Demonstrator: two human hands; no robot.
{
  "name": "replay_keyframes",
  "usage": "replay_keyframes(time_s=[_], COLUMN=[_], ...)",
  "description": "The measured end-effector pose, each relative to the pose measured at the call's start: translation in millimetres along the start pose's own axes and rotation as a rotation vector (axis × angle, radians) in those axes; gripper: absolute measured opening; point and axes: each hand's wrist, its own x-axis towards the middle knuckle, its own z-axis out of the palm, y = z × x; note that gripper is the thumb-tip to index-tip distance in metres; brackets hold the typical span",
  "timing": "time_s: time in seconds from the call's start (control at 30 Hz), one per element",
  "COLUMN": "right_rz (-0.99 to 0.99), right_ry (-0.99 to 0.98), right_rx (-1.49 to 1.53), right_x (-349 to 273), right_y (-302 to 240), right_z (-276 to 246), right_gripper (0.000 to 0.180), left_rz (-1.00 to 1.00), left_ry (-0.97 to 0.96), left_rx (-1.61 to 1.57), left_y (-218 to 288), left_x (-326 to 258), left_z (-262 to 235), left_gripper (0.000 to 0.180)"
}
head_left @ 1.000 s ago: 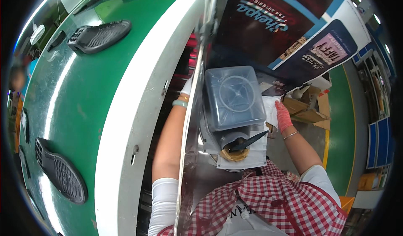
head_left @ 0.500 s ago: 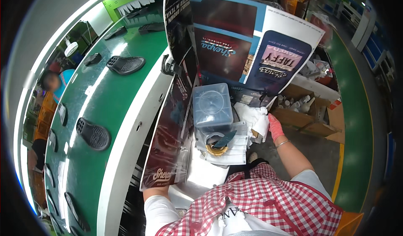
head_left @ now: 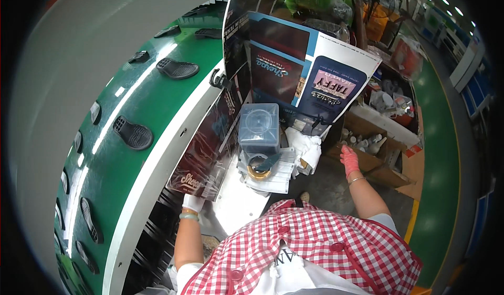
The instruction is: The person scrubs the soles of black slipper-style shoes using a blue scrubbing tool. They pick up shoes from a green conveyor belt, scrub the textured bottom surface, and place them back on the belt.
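Note:
My left hand (head_left: pixel 193 202), in a white glove with bracelets at the wrist, is at the lower edge of a dark red, plastic-covered board (head_left: pixel 195 163). Its fingers are hidden by that board. My right hand (head_left: pixel 350 161) wears a pink glove and hangs in the air, fingers stretched out, holding nothing visible. Beside it, a little to the left, lies a crumpled white cloth (head_left: pixel 307 147). A clear lidded plastic box (head_left: pixel 259 128) stands on the white work surface (head_left: pixel 236 211). Nearer me, a yellow tape roll (head_left: pixel 258 174) rests on white printed sheets (head_left: pixel 278 183).
To the left a green conveyor belt (head_left: pixel 128 161) carries several dark shoe soles (head_left: pixel 133 132). Printed boards (head_left: pixel 281 64) stand upright behind the box. At the right is a cardboard box (head_left: pixel 362 161) of small white bottles (head_left: pixel 374 145), with a cluttered bin (head_left: pixel 391 103) beyond.
My right hand has come away from the white cloth and its fingers have opened out. My left glove has come into sight below the board. The whole view has shifted.

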Motion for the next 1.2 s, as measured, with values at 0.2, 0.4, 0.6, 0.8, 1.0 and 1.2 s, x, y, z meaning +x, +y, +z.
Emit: replay_keyframes(time_s=[0.2, 0.4, 0.6, 0.8, 1.0, 1.2], right_rz=[-0.346, -0.621, -0.678, -0.761, -0.702, -0.838], right_ry=[-0.126, -0.399, -0.277, -0.070, -0.055, -0.047], right_rx=[-0.016, -0.078, -0.139, -0.590, -0.514, -0.520], right_x=[-6, -4, -5, -20, -28, -29], right_y=[-72, -141, -151, -164, -164, -165], right_z=[18, 65, 72, 72, 67, 67], right_gripper=[0.049, 0.049, 0.029, 0.025, 0.021, 0.018], left_rz=[-0.567, -0.688, -0.842, -0.853, -0.817, -0.698], left_ry=[0.247, 0.363, 0.386, 0.532, 0.370, 0.405], left_rx=[-1.818, -1.642, -1.564, -1.602, -1.691, -1.755], left_y=[58, 63, 50, 45, 58, 51], left_x=[-38, -10, 9, 16, 11, 2], left_z=[-16, 11, 15, 28, 3, 26], left_gripper=[0.052, 0.043, 0.030, 0.029, 0.028, 0.037])
